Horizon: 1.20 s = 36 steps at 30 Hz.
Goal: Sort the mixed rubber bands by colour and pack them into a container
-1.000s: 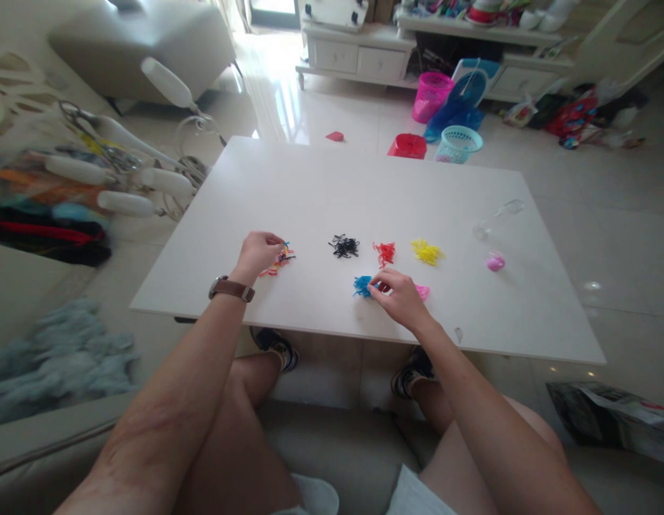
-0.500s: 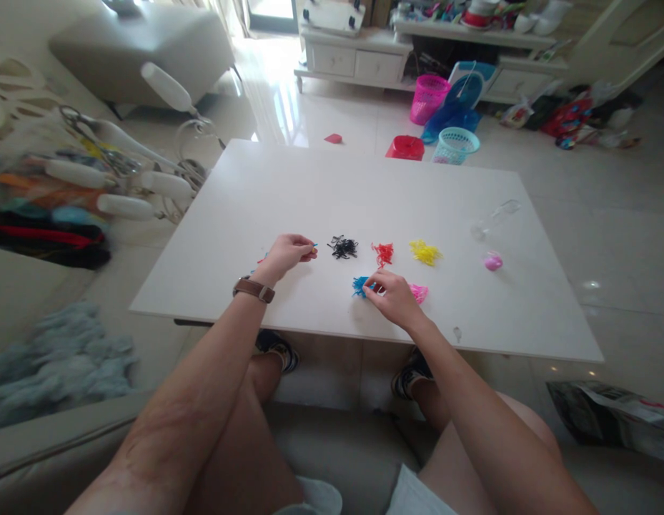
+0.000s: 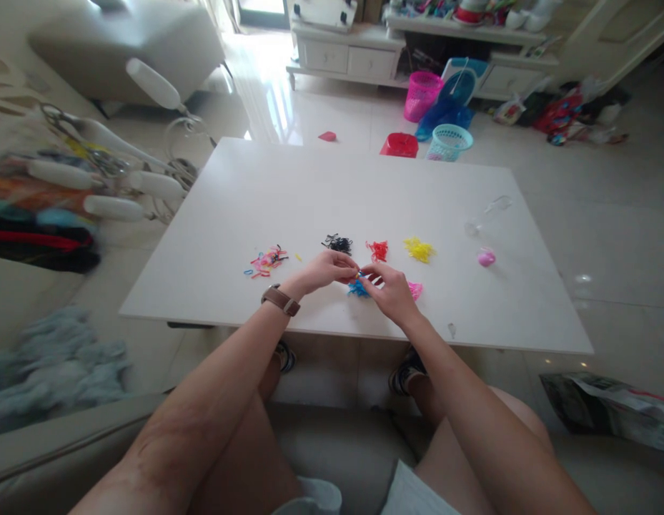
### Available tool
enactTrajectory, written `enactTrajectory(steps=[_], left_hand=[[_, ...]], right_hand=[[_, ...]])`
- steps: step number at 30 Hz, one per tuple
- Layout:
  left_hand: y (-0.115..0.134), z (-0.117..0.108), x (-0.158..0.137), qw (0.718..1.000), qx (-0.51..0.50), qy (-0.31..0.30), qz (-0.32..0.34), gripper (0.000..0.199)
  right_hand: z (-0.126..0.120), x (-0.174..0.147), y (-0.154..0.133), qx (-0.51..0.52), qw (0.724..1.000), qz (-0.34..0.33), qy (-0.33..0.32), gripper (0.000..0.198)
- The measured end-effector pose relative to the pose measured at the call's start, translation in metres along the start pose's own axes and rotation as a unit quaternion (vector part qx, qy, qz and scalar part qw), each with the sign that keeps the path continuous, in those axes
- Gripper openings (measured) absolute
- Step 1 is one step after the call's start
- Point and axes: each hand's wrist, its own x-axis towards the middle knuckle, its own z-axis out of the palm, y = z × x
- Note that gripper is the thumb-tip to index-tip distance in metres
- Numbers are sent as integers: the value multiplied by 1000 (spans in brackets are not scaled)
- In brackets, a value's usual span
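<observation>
My left hand [image 3: 332,269], with a brown-strapped watch on the wrist, pinches small coloured rubber bands [image 3: 358,275], blue and yellow bits showing at the fingertips. Against those fingertips is my right hand [image 3: 388,287], its thumb and fingers curled together; what lies between them is too small to make out. Just below the meeting hands is a blue rubber band pile [image 3: 357,289], partly covered. Black bands [image 3: 337,243], red bands [image 3: 377,250] and yellow bands [image 3: 419,249] lie in piles behind. Pink bands [image 3: 415,290] show beside my right hand. A mixed pile [image 3: 268,260] lies to the left.
On the white table [image 3: 289,186], a pink lump [image 3: 487,257] and a clear plastic object [image 3: 484,218] lie at right, and a small clear piece [image 3: 452,329] near the front edge. Baskets [image 3: 450,141] stand on the floor beyond. A white-armed lamp [image 3: 154,86] is at left.
My left hand has moved right from beside the mixed pile to meet my right hand above the blue bands, uncovering the mixed pile. The view has shifted slightly.
</observation>
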Motion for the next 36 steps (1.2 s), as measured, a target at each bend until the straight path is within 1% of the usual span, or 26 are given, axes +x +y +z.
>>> enactTrajectory(steps=[5,7,10,12,15,21,24,28,32,36], left_hand=[[4,4,-2,1000,20,-15,5,19],[5,3,-2,999,33,-1,12,16],[3,1,-1,996,80,44,20,13],[2,-1,1,991,112,68,19,12],[-1,-2,2,988,132,78,17,12],[1,-2,0,986,150,71,15,14],[2,-3,-1,986,151,69,15,15],[0,-4,-1,986,150,64,22,19],[-2,-5,0,984,164,62,26,23],[-3,-4,1,983,170,58,31,25]], right_hand=[[-5,0,-1,-29,999,-8,9,11],[-7,0,1,-40,999,7,23,11],[-10,1,8,-66,996,53,32,9],[-11,1,13,-93,992,85,19,7],[-9,2,17,-133,984,115,-3,6],[-5,2,15,-145,980,128,-42,6],[-7,3,12,-126,984,121,-29,7],[-8,4,9,-65,995,73,-10,8],[-7,4,6,-22,999,18,-22,12],[-6,2,3,6,999,-11,-45,13]])
